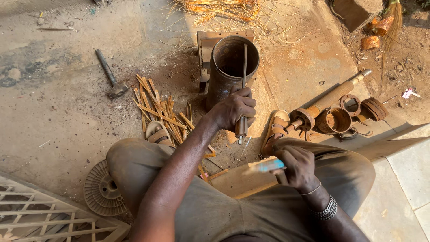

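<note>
Hands first: the left hand (235, 110) is clamped round a thin metal rod (244, 76) that stands nearly upright, leaning on the rim of a rusty metal cylinder (230, 67) on the ground in front of the seated person's knees. The right hand (295, 168) is closed on a small tool with a blue handle (268, 166), blurred, held low over the right thigh, just apart from the rod's lower end. A wooden block (237, 181) lies between the legs. Left of the cylinder sits a heap of split cane strips (159, 112), and further left a hammer (111, 76) lies on the ground. Right of the sandalled foot (275, 130) rest a rusty shaft (331, 98) and some rings (351, 104).

Judging by the grip, doing this well means keeping the rod steady against the rim so it cannot slip, and bringing the blue tool in squarely, clear of the left fingers.
</note>
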